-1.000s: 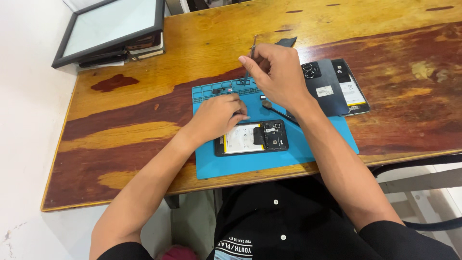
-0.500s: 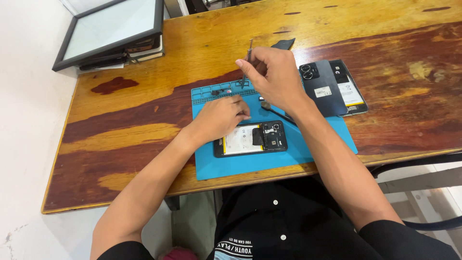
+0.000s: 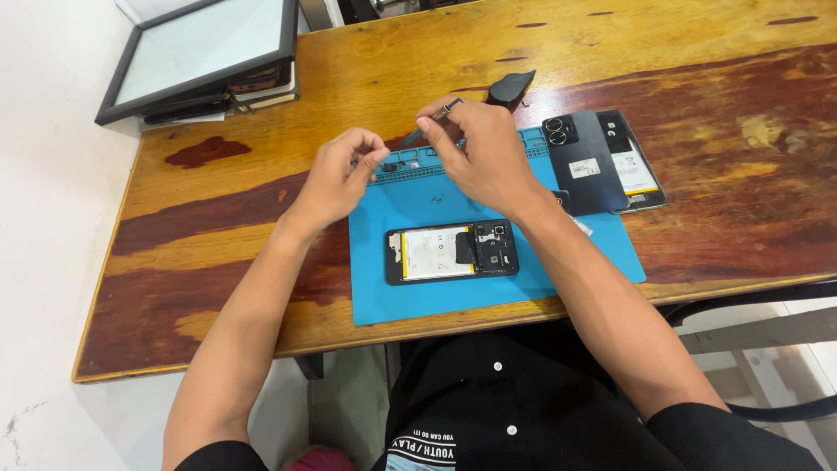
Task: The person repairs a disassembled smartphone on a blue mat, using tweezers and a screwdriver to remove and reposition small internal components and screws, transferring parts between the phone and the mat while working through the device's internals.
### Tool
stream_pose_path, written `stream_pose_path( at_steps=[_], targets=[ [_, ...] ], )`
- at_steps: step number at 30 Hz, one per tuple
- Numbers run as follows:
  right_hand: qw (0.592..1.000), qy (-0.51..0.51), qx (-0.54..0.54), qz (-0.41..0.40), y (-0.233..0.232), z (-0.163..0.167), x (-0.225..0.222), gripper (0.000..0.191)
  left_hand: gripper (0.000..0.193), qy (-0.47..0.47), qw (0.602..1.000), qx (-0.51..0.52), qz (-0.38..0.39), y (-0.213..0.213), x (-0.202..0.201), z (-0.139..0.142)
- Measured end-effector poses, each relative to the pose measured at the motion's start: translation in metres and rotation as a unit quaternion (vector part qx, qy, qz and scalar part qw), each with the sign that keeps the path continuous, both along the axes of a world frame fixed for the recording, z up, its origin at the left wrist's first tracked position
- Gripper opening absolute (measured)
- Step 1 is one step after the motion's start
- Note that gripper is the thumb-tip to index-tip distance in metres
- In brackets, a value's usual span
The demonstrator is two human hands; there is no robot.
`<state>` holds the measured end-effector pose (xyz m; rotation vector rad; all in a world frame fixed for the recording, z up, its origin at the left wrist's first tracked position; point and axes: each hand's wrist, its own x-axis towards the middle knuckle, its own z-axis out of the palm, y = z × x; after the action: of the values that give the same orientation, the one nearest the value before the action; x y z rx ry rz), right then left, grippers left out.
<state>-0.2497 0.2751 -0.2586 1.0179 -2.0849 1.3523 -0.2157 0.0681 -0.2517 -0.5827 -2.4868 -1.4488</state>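
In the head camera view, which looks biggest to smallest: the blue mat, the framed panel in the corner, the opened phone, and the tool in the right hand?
1. Blue mat
2. Framed panel, though it lies farther off, so unsure
3. Opened phone
4. Slim tool pinched in the right hand

Blue mat under my opened phone, white-n-yellow battery, black frame. Dark grey back cover. Table orange-brown w/ dark red streaks. My shirt's black.

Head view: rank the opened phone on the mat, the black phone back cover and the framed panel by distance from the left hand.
1. Opened phone, on the blue mat, below-right of the left hand.
2. Framed panel, top-left table corner.
3. Black back cover, beyond the right hand.
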Motion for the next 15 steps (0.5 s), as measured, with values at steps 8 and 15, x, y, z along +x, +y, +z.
stream_pose_path(
  at_steps=[8, 15],
  targets=[
    [1.000, -0.004, 0.007, -0.003, -0.0012, 0.0016, 0.0015, 0.015, 0.023, -0.070, 0.995, 0.076, 0.010, 0.0007, -0.0015, 0.0034],
    [1.000, -0.006, 0.009, -0.002, 0.0009, 0.0012, 0.0016, 0.015, 0.023, -0.071, 0.993, 0.091, -0.024, 0.0008, -0.0015, 0.0047]
  ],
)
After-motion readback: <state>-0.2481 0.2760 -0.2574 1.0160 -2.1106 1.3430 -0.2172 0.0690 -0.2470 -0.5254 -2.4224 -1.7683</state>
